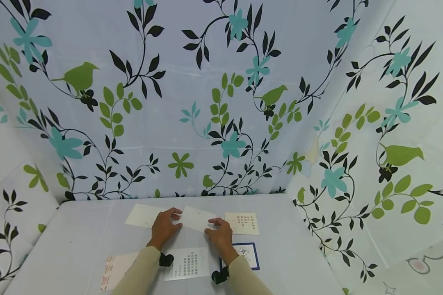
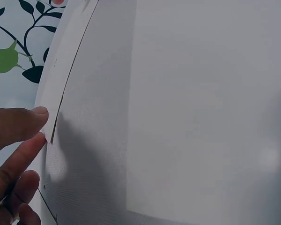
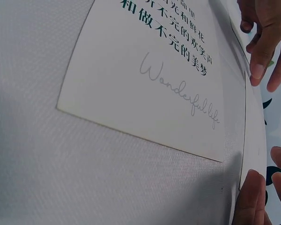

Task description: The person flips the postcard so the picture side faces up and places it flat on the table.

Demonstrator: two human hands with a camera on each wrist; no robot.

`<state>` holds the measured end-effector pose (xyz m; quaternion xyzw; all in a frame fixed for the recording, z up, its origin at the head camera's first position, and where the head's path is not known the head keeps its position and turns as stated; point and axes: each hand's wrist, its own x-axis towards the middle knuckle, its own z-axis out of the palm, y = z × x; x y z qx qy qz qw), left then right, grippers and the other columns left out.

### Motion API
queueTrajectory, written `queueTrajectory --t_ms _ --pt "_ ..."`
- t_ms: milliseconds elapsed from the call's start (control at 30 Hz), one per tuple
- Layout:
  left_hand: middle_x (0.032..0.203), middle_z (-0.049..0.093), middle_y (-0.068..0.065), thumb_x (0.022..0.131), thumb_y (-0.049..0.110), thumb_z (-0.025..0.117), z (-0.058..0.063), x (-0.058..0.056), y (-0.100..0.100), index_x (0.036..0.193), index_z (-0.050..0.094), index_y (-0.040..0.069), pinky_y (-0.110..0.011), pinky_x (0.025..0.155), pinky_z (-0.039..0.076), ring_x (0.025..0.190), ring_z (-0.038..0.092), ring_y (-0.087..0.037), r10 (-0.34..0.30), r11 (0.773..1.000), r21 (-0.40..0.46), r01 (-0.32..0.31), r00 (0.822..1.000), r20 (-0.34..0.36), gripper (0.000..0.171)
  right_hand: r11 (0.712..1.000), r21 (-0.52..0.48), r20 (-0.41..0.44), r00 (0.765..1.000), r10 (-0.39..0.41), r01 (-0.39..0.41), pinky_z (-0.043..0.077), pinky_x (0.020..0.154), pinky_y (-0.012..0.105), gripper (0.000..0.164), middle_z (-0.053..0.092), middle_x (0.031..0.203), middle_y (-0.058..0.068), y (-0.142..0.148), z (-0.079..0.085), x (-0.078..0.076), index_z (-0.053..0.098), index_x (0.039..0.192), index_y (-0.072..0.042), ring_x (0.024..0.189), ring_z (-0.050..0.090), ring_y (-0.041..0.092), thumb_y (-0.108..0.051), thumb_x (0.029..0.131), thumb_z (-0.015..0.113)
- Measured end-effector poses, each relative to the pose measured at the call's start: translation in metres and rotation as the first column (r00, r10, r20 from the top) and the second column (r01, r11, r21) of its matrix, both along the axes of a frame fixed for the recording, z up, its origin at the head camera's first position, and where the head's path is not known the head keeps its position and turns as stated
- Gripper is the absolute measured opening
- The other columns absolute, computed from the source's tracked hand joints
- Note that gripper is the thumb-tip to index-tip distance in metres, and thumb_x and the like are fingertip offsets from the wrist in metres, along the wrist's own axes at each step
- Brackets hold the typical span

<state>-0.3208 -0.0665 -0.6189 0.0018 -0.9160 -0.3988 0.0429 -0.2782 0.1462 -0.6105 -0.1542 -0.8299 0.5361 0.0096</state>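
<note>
A blank white card (image 1: 197,218) lies at a slant near the back of the table, between the two hands. My left hand (image 1: 165,227) holds its left end; thumb (image 2: 37,117) and forefinger tip meet by the card's corner in the left wrist view. At its right end, my right hand (image 1: 221,237) has the thumb at the near corner and fingers toward the far side. Another blank card (image 1: 142,215) lies partly behind the left hand. Below the hands is a white card (image 1: 192,264) with dark green characters and "Wonderful life" script.
Right of the hands lies a cream card (image 1: 245,223) with red and dark writing. A blue-bordered card (image 1: 252,256) is partly under the right wrist, and a pale card with orange characters (image 1: 114,270) beside the left forearm. Flowered cloth (image 1: 181,123) hangs behind the table.
</note>
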Motion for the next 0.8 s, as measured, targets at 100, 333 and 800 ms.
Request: queueTrajectory --t_ms 100,333,800 --pt "0.108 0.079 -0.009 0.081 0.006 0.087 0.0003 -0.0001 0.0002 0.121 0.074 0.014 -0.055 0.095 0.05 0.106 0.063 -0.031 0.003 1.0 -0.01 -0.003 1.0 0.002 0.042 1.0 0.01 -0.001 1.0 -0.024 0.024 0.058 0.094 0.045 0.031 0.066 0.139 0.013 -0.0006 -0.0004 -0.0009 0.076 0.117 -0.017 0.12 0.068 0.033 -0.01 0.088 0.081" --pt "0.104 0.078 -0.008 0.08 0.004 0.088 0.0046 0.0015 0.0015 0.119 0.075 0.014 -0.049 0.086 0.051 0.094 0.059 -0.025 -0.009 0.999 -0.047 0.008 1.0 -0.018 0.042 0.997 0.027 -0.002 0.998 -0.068 0.068 0.047 0.11 0.059 0.027 0.069 0.132 0.011 -0.0016 -0.001 -0.0042 0.078 0.112 -0.016 0.132 0.06 0.039 -0.008 0.087 0.081" --pt "0.099 0.076 -0.005 0.081 0.002 0.087 0.0059 0.0023 0.0045 0.118 0.076 0.014 -0.044 0.078 0.051 0.09 0.055 -0.023 -0.005 0.994 -0.105 0.003 1.0 -0.023 0.041 0.988 0.051 -0.001 0.989 -0.147 0.147 0.047 0.109 0.06 0.024 0.072 0.132 0.014 -0.0048 0.0021 -0.0062 0.079 0.109 -0.014 0.131 0.062 0.04 -0.009 0.086 0.081"
